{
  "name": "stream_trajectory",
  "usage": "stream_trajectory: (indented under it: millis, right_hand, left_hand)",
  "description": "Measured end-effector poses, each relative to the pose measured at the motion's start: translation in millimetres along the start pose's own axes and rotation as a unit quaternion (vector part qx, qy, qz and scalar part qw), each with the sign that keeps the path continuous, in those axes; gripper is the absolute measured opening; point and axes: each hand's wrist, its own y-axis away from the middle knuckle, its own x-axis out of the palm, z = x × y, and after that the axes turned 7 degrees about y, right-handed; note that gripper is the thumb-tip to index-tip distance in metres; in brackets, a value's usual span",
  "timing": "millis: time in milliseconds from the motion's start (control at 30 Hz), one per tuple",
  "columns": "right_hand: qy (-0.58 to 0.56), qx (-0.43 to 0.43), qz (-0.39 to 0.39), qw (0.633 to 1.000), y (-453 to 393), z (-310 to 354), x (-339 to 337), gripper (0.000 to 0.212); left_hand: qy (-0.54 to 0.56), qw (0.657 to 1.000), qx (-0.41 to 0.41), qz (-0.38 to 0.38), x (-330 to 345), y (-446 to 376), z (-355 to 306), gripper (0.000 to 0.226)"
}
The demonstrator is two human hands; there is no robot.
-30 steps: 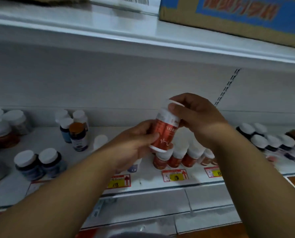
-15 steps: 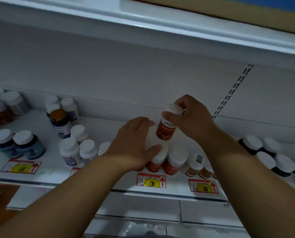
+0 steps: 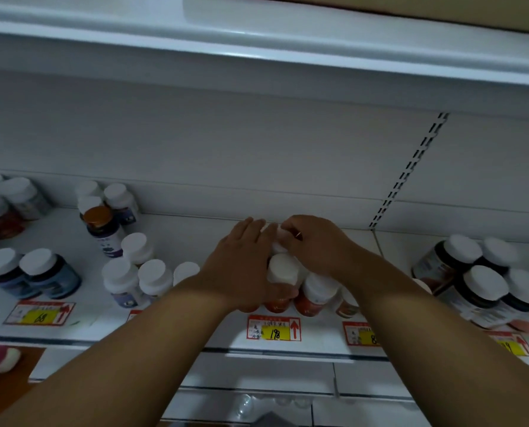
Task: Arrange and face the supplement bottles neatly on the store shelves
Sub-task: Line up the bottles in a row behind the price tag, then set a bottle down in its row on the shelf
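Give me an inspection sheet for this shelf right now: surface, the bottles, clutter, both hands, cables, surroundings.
Surface: white store shelf, price tags along its front edge, one reading 198.
Job's things: red bottles with white caps clustered at the front; one white-capped bottle between the hands; brown-capped dark bottle and blue bottles to the left; dark bottles to the right.
Clutter: loose paper under the right-hand bottles.
Grippers: left hand wraps the red cluster; right hand curls over a bottle cap behind it.
Cables: nothing seen.
Surroundings: upper shelf overhead, slotted upright in the back panel.
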Motion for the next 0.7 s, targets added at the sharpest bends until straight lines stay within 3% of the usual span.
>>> stream_trajectory:
  millis: [133, 267, 467, 700]
  right_hand:
    - [0.000, -0.005, -0.029, 1.000, 31, -14, -11, 0.045]
    - [0.066, 0.013, 0.095, 0.993, 64, -22, -15, 0.089]
    - [0.071, -0.015, 0.091, 0.993, 59, -15, -4, 0.054]
    - [0.048, -0.022, 0.099, 0.994, 56, -14, -10, 0.080]
  left_hand:
    - [-0.005, 1.000, 0.009, 0.004, 1, -1, 0, 0.118]
    - [0.011, 1.000, 0.013, 0.006, -1, 1, 1, 0.121]
    - [0.009, 1.000, 0.027, -0.003, -2, 4, -5, 0.120]
    - [0.020, 1.000, 0.019, 0.004, -3, 4, -4, 0.121]
